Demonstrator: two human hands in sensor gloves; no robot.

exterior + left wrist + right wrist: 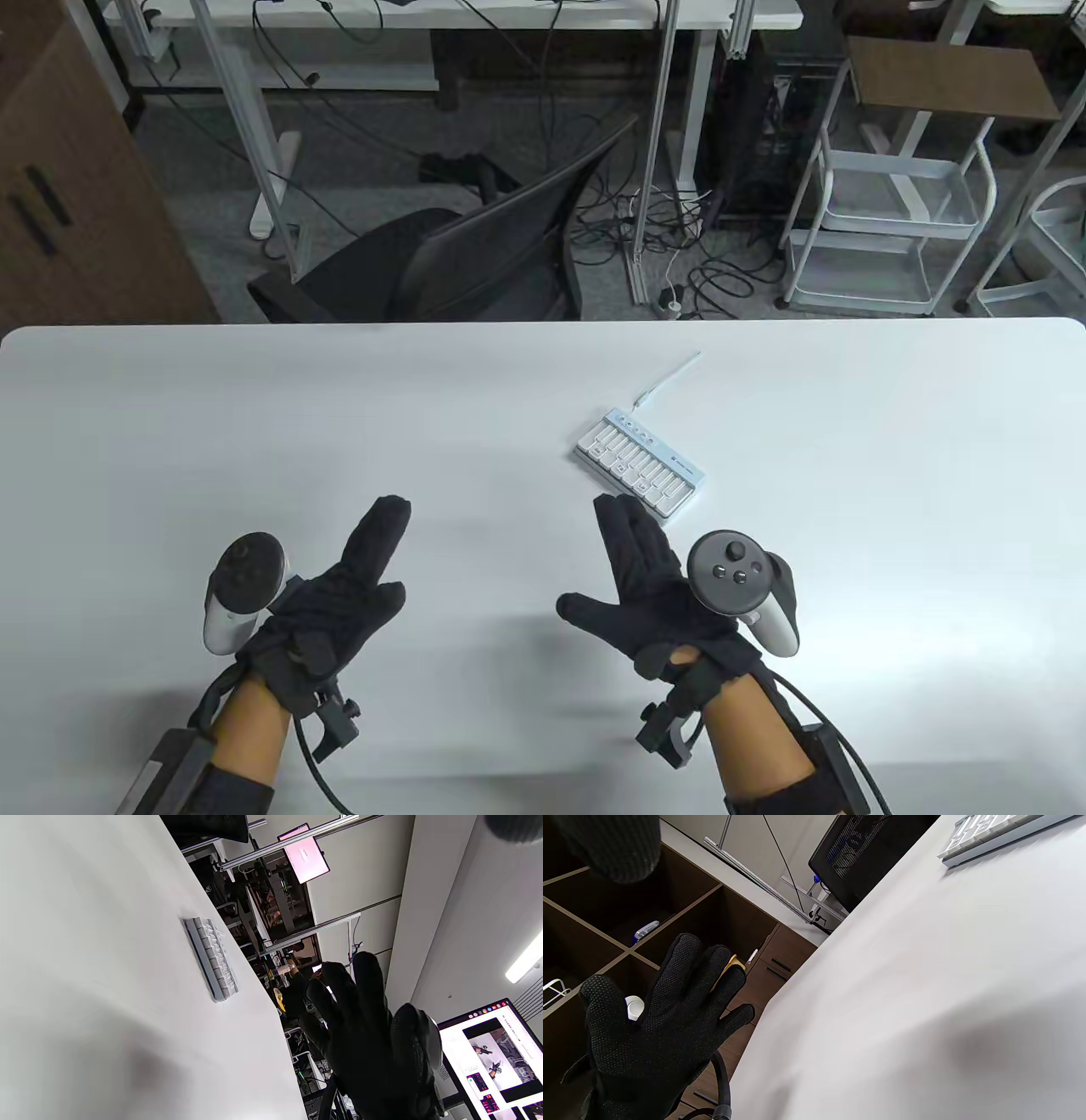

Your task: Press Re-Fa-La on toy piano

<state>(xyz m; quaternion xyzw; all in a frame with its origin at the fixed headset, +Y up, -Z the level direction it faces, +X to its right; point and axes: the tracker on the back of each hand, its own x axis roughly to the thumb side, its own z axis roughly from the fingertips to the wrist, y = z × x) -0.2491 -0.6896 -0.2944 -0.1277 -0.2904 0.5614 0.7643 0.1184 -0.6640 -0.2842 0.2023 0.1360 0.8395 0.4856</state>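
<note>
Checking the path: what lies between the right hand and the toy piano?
Only bare white table separates the right hand from the toy piano, seen in the table view.

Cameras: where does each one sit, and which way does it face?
Table view: overhead, looking down at the table, toy piano, left hand, right hand.
Left wrist view: on the left wrist, tilted sideways, facing the piano; the other hand shows.
Right wrist view: on the right wrist, tilted, facing shelves; the other hand shows.
Shared: all three show the piano.

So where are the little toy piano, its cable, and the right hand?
toy piano (pixel 638 463): table view, on its white keys.
cable (pixel 674 376): table view, mid-length of the white lead.
right hand (pixel 657 586): table view, back of the glove.
</note>
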